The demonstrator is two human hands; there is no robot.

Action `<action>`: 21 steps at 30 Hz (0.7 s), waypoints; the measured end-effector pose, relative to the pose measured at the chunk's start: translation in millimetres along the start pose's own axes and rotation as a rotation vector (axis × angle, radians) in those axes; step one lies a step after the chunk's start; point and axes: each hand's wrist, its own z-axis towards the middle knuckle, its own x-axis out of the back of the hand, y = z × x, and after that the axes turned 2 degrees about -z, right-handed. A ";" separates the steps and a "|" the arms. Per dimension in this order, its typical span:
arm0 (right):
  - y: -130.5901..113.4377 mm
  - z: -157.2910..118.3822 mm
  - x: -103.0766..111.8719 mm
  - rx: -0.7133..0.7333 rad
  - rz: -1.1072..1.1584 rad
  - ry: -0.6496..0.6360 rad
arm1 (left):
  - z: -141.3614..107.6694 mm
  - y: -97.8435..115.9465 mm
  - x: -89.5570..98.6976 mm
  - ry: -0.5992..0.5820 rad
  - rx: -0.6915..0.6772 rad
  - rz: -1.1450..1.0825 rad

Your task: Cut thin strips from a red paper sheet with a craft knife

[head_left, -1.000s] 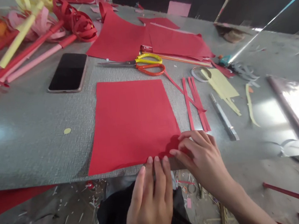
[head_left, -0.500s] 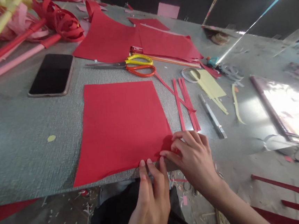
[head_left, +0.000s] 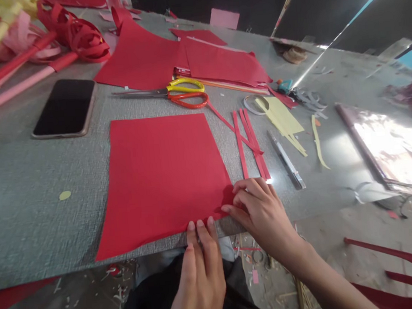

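Observation:
A large red paper sheet lies on the table in front of me, its near edge slightly curled up. My right hand is at its near right corner, thumb and curled fingers pinching the paper there. My left hand rests along the near edge with its fingers stretched out, fingertips touching the paper. Narrow red paper strips lie just beyond my right hand. Scissors with yellow and orange handles rest behind the sheet. To the right of the strips is a metallic cutter knife.
A phone lies left of the scissors. More red paper is spread at the back, near curled paper flowers. A roll of tape touches yellow paper. A shiny packet lies right; a red chair stands below.
My left hand has slid a little to the left along the sheet's near edge, apart from the right hand. The right hand keeps its pinch at the corner. The whole view has shifted slightly.

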 end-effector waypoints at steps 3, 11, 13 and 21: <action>-0.7 0.2 0.5 -0.008 -0.014 -0.018 | 2.4 -0.2 -0.3 0.000 -0.012 0.009; -4.0 -2.8 -1.7 -0.043 -0.045 -0.012 | 13.8 11.4 1.1 -0.005 0.056 -0.159; -3.5 -4.0 -4.0 -0.072 -0.012 0.013 | 17.5 17.4 0.9 0.028 0.080 -0.116; -4.7 -5.9 -6.0 -0.160 0.086 0.058 | 20.4 20.9 -1.8 0.001 0.012 0.000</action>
